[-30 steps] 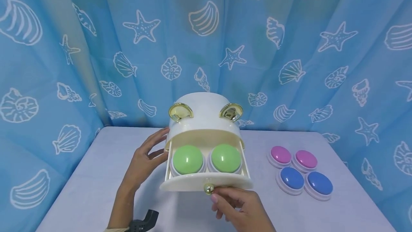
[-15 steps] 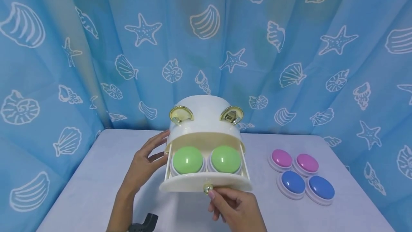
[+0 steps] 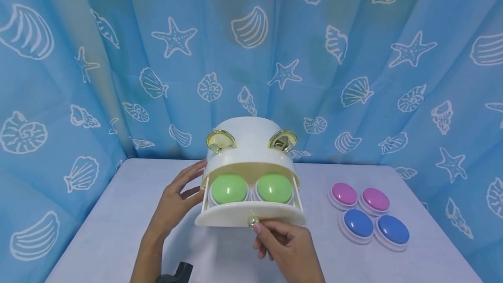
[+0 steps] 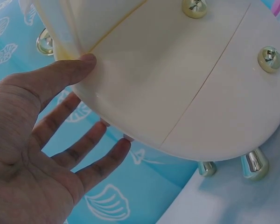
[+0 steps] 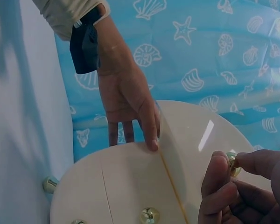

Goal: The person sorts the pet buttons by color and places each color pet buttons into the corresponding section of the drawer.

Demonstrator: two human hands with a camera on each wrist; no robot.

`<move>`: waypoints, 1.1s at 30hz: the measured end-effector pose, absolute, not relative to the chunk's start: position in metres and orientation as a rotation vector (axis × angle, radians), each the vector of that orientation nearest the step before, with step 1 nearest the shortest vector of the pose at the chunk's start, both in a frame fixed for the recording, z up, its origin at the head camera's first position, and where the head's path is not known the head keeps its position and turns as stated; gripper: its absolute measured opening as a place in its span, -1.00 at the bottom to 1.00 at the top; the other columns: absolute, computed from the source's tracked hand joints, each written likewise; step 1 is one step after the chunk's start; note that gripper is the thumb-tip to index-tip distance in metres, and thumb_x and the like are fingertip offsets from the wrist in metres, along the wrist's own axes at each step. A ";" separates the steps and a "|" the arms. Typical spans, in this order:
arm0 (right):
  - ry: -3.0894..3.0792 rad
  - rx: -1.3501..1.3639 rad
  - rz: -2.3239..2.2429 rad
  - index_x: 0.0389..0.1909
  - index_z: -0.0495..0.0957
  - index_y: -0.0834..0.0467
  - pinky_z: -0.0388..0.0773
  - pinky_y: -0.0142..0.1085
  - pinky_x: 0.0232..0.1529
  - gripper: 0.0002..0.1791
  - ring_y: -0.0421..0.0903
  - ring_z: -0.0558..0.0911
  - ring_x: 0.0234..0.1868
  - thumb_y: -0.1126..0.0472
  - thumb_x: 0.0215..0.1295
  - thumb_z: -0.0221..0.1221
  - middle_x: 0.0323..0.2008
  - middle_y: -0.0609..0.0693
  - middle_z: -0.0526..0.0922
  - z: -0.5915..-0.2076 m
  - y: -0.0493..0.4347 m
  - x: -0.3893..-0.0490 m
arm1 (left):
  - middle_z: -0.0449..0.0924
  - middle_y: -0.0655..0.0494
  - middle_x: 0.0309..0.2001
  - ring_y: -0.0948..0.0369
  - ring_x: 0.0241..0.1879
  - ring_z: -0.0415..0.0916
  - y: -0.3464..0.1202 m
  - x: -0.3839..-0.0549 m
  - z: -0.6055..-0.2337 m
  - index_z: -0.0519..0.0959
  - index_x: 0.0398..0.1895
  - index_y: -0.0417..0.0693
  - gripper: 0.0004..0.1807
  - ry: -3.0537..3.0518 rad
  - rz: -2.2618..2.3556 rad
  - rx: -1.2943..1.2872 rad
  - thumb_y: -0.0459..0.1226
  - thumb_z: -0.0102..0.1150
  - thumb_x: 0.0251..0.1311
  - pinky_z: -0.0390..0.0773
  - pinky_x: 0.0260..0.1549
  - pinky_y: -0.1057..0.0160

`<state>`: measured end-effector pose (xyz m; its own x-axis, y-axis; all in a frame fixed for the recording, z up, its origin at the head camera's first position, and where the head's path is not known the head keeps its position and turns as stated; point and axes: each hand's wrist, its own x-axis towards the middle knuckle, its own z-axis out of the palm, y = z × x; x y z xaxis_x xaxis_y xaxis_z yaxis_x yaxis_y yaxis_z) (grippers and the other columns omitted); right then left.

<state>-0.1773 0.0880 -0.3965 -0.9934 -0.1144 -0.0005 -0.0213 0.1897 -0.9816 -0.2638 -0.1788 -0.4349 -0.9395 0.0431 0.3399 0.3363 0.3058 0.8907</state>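
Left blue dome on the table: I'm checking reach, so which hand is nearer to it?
Right. The right hand pinches the gold knob, to the left of the left blue dome; the left hand touches the white box's left side, farther away.

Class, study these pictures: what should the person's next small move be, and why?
The right hand should probably push the gold knob inward: it pinches that knob, the left hand rests against the white box, and the drawer, holding two green-topped discs, sits further in than a second ago.
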 end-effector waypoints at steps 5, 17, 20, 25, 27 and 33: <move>2.386 -0.163 -1.949 -0.27 0.74 0.19 0.59 -0.31 -0.53 -0.62 -0.09 0.63 -0.54 -0.08 0.32 0.29 -0.53 0.04 0.66 -0.395 0.088 -0.183 | 0.24 0.49 0.43 0.16 0.40 0.27 -0.180 -0.264 -0.435 0.35 0.41 0.55 -0.28 -2.321 -1.682 -0.338 -0.01 0.41 0.18 0.51 0.16 0.11; 2.427 -0.236 -2.036 -0.28 0.75 0.20 0.57 -0.35 -0.53 -0.69 -0.08 0.63 -0.54 -0.01 0.30 0.32 -0.54 0.03 0.66 -0.399 0.085 -0.199 | 0.24 0.48 0.43 0.16 0.40 0.26 -0.180 -0.264 -0.433 0.36 0.41 0.54 -0.29 -2.328 -1.673 -0.328 0.00 0.40 0.19 0.51 0.17 0.10; 2.432 -0.275 -2.070 -0.28 0.75 0.20 0.57 -0.35 -0.53 -0.72 -0.07 0.63 -0.54 0.03 0.31 0.33 -0.55 0.02 0.66 -0.400 0.084 -0.205 | 0.24 0.47 0.43 0.16 0.39 0.27 -0.179 -0.264 -0.432 0.36 0.41 0.52 -0.29 -2.311 -1.672 -0.341 -0.02 0.40 0.19 0.52 0.16 0.11; 2.442 -0.338 -2.129 -0.31 0.75 0.19 0.57 -0.36 -0.53 -0.75 -0.06 0.63 -0.55 0.06 0.32 0.32 -0.57 0.01 0.65 -0.402 0.082 -0.215 | 0.24 0.46 0.43 0.16 0.41 0.25 -0.180 -0.264 -0.433 0.36 0.41 0.52 -0.29 -2.311 -1.688 -0.350 -0.04 0.41 0.20 0.51 0.18 0.11; 2.445 -0.344 -2.145 -0.32 0.75 0.19 0.57 -0.34 -0.54 -0.75 -0.05 0.63 -0.56 0.06 0.31 0.32 -0.57 0.01 0.65 -0.402 0.082 -0.218 | 0.24 0.46 0.43 0.14 0.41 0.24 -0.180 -0.264 -0.434 0.36 0.41 0.53 -0.28 -2.321 -1.696 -0.346 -0.04 0.41 0.19 0.50 0.18 0.09; 2.465 -0.355 -2.176 -0.32 0.75 0.20 0.58 -0.30 -0.53 -0.73 -0.05 0.63 -0.56 0.04 0.30 0.34 -0.58 0.03 0.65 -0.402 0.079 -0.227 | 0.25 0.46 0.42 0.14 0.41 0.24 -0.180 -0.265 -0.433 0.37 0.40 0.54 -0.28 -2.326 -1.704 -0.338 -0.05 0.43 0.17 0.51 0.18 0.08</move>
<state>-0.2271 0.0791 -0.4021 -0.9634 -0.0506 0.2631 -0.2674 0.1171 -0.9564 -0.2653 -0.1799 -0.4332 -0.9450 0.0451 0.3240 0.3225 0.2940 0.8998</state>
